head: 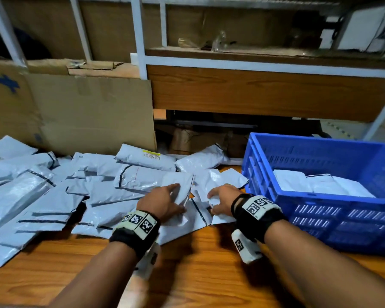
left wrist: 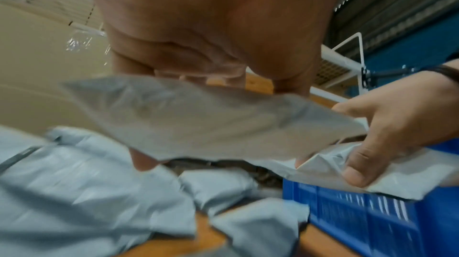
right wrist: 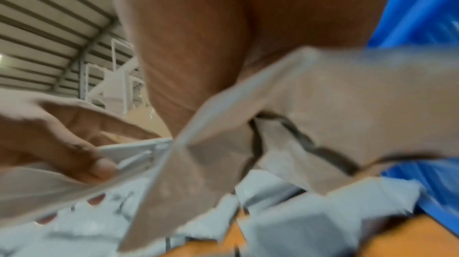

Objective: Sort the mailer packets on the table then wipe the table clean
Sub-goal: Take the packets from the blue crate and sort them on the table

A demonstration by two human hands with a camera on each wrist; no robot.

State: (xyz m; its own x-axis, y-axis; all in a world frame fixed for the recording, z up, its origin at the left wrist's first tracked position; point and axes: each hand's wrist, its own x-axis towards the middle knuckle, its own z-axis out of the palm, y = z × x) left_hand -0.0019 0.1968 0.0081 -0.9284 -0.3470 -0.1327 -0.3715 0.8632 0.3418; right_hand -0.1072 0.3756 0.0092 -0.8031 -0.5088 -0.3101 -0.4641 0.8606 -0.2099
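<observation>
Several grey-white mailer packets (head: pixel 53 192) lie heaped across the left and middle of the wooden table (head: pixel 198 267). My left hand (head: pixel 165 201) grips a flat white packet (head: pixel 180 185) lifted off the pile; the left wrist view shows this packet (left wrist: pixel 211 122) under the palm. Just to its right, my right hand (head: pixel 222 202) grips a crumpled white packet (head: pixel 216 201), seen blurred in the right wrist view (right wrist: pixel 323 104). The two hands are close together beside the blue crate (head: pixel 320 207). That crate holds a few white packets (head: pixel 320 183).
Flattened cardboard (head: pixel 87 112) leans behind the pile at the back left. A wood-and-white-metal shelf unit (head: pixel 253 90) stands behind the table. The blue crate fills the right side. Bare wood shows along the table's front edge.
</observation>
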